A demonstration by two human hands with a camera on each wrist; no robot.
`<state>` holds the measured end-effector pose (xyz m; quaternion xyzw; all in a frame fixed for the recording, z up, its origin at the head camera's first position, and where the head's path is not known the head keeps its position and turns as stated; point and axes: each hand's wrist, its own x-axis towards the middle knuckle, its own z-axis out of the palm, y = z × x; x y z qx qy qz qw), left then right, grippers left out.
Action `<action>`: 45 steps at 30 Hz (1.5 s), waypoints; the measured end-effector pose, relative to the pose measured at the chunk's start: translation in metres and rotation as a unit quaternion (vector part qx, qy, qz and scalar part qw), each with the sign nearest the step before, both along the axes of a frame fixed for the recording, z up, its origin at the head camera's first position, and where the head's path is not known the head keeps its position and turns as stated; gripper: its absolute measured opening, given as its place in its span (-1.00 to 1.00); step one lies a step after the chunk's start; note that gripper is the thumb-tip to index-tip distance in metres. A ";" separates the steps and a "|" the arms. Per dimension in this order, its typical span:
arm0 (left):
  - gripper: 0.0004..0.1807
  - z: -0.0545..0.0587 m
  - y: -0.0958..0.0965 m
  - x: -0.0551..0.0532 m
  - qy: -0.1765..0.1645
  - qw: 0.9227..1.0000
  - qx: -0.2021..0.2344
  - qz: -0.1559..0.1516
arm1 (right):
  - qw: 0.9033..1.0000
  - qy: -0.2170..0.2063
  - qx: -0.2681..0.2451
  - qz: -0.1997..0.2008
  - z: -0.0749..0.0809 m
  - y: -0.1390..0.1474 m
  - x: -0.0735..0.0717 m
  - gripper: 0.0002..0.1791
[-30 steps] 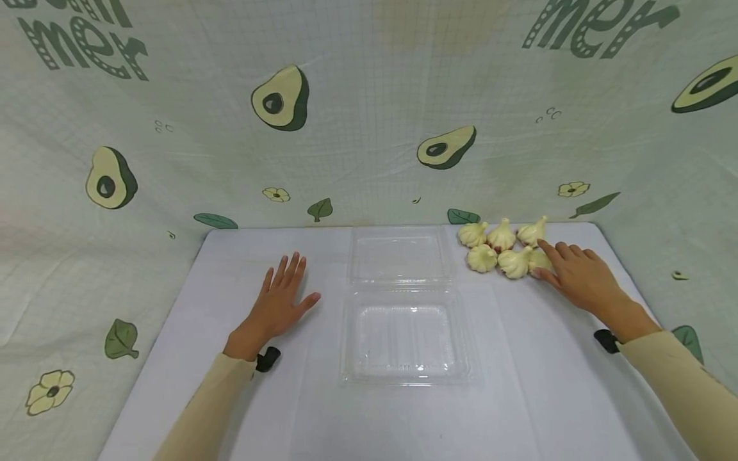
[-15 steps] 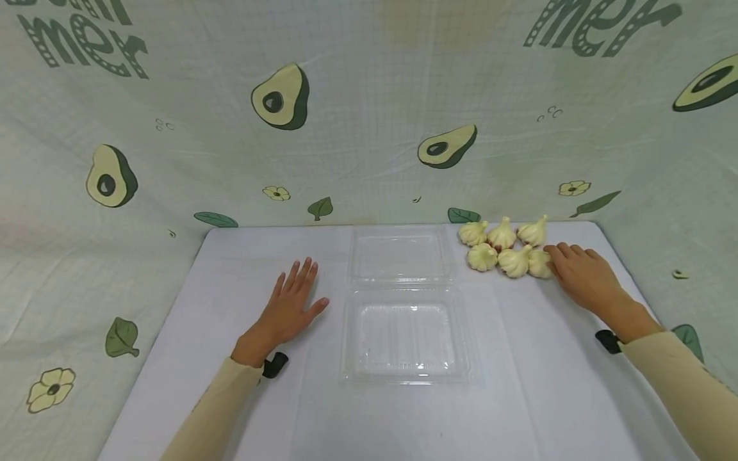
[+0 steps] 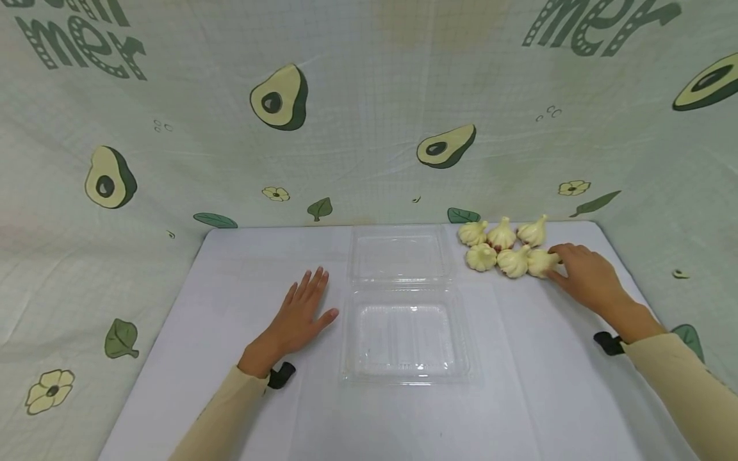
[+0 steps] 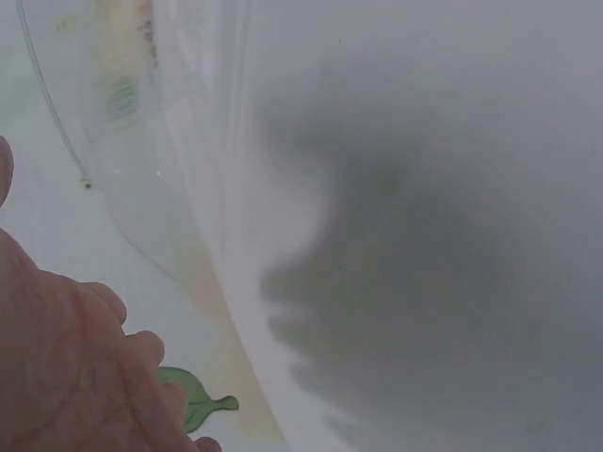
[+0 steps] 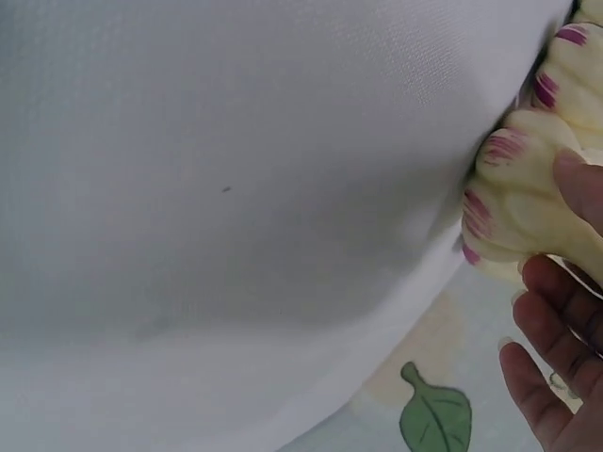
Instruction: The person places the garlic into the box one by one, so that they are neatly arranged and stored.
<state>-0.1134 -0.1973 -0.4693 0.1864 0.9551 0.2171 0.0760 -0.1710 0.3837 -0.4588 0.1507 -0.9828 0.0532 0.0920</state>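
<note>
Several pale garlic bulbs stand in two rows at the far right of the table. My right hand [image 3: 589, 282] pinches the nearest right garlic bulb [image 3: 541, 263] by its neck, which points toward the palm. In the right wrist view, my thumb lies on this purple-streaked garlic bulb [image 5: 516, 202], and the index finger bends at its other side. The bulb still sits in its row. My left hand [image 3: 295, 324], fingers spread and holding nothing, hovers palm down left of a clear plastic clamshell container [image 3: 346, 339]. Its shadow falls on the table in the left wrist view.
The container lies unfolded mid-table, its lid [image 3: 400, 256] toward the back and its base nearer. A white cloth covers the table [image 3: 415, 422]. A printed avocado curtain [image 3: 357, 128] hangs behind and at both sides.
My left hand has moved right and slightly nearer, toward the container. My right thumb and index finger have closed on the garlic bulb's neck, and the bulb has turned slightly.
</note>
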 end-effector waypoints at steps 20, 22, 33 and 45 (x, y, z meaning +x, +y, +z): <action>-0.09 -0.004 0.022 0.015 -0.038 0.998 0.049 -0.019 | 0.995 -0.034 -0.090 -0.017 -0.009 0.009 -0.002 -0.39; -0.09 -0.005 0.023 0.017 -0.038 0.998 0.052 -0.018 | 0.995 -0.039 -0.092 -0.019 -0.010 0.009 -0.002 -0.36; -0.14 -0.010 0.029 0.022 -0.022 0.997 0.078 -0.016 | 0.997 -0.051 -0.065 -0.008 -0.012 0.007 -0.003 -0.30; -0.29 -0.006 0.038 0.026 -0.044 0.986 0.153 0.039 | 0.998 0.042 0.022 0.045 -0.003 -0.001 0.007 -0.30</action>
